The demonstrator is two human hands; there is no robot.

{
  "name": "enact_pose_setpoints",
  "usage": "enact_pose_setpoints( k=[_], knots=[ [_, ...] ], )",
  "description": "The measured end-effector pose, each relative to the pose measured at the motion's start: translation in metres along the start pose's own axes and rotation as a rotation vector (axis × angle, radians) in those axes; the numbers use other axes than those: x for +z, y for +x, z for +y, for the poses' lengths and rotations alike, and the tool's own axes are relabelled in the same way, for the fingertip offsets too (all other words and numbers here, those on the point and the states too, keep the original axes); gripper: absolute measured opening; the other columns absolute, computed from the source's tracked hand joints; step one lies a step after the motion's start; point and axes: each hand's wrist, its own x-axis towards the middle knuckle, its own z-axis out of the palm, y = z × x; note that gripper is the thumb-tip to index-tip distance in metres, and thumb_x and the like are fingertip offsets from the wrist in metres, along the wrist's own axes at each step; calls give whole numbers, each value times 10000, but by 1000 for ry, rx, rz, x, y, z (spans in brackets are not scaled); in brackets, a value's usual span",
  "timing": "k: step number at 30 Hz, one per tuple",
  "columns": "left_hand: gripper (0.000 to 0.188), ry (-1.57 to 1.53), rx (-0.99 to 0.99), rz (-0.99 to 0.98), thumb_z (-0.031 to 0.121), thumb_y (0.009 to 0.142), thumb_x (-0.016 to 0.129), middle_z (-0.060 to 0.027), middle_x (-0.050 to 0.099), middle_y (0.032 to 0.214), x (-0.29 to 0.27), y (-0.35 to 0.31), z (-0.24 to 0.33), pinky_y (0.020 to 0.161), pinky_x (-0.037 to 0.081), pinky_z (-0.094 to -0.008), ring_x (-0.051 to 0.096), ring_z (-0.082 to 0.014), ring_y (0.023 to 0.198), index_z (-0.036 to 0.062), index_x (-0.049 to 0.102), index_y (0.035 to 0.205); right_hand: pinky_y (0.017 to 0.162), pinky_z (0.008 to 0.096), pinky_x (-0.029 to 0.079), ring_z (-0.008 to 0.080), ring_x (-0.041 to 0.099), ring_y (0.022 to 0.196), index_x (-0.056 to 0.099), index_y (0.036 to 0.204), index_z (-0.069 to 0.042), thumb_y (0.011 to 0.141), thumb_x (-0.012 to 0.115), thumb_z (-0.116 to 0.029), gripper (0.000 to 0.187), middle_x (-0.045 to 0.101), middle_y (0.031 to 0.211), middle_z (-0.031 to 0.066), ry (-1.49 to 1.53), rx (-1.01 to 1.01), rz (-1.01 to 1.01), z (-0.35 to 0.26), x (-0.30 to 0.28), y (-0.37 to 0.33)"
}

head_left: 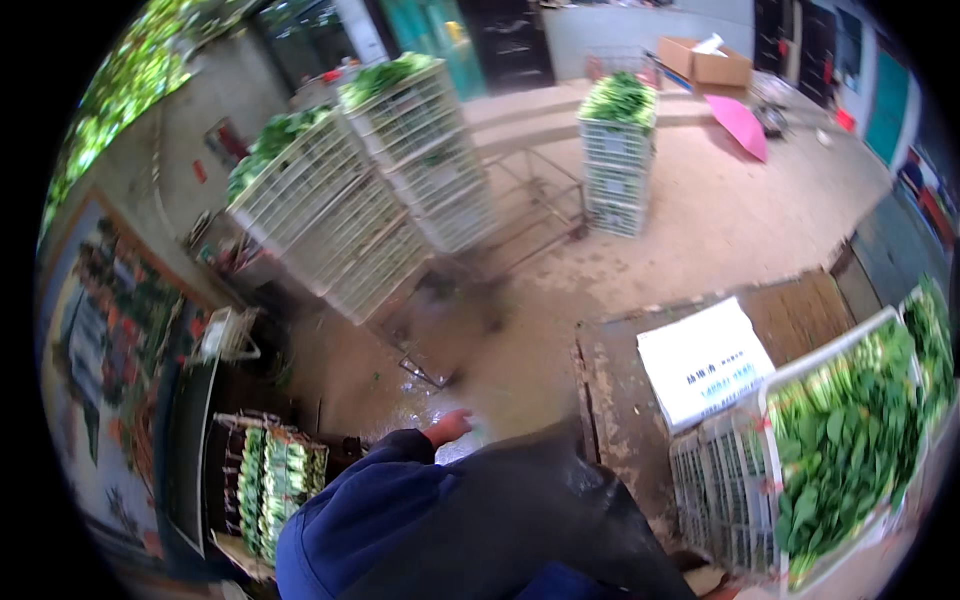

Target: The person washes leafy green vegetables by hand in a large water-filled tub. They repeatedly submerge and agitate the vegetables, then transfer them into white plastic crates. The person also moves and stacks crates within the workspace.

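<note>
My left hand reaches forward from a dark blue sleeve, low over the wet floor. It is small and blurred, so I cannot tell whether its fingers are closed or hold anything. A dark apron covers the front of my body. My right hand does not show. To the left of my arm stands a crate of pale-stemmed greens. On my right, a white plastic crate is heaped with leafy greens.
A white printed packet lies on a worn wooden platform. Tall crate stacks of greens lean at the far left beside a metal frame. Farther back are another crate stack, a pink umbrella and a cardboard box.
</note>
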Motion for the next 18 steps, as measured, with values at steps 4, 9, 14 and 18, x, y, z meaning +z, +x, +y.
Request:
enact_pose_setpoints(
  k=[4,9,14,18],
  knots=[
    [520,61,185,-101,277,877,677,-232,688,1191,2,2,48,985,516,-456,657,-390,1103,10,614,1318,839,453,533,275,657,1084,638,1233,-67,931,653,-380,435,673,1196,106,-222,68,-232,41,78,-40],
    [543,61,318,-144,267,878,687,-215,665,1236,-8,11,35,990,502,-457,638,-371,1147,60,581,1369,840,456,534,287,662,1074,641,1228,-61,922,657,-361,429,678,1185,118,-459,170,-563,100,158,-121],
    [559,87,250,-150,273,867,703,-214,671,1208,-36,5,-15,971,507,-458,647,-369,1114,69,578,1373,842,458,536,298,668,1064,645,1223,-55,912,662,-342,423,684,1173,129,-676,231,-846,163,213,-210],
    [511,140,143,-124,255,867,679,-224,674,1189,-61,-2,-83,971,502,-461,643,-380,1101,37,614,1324,843,461,537,307,672,1057,648,1219,-51,905,666,-327,419,689,1164,139,-824,241,-1038,214,248,-278]
  ],
)
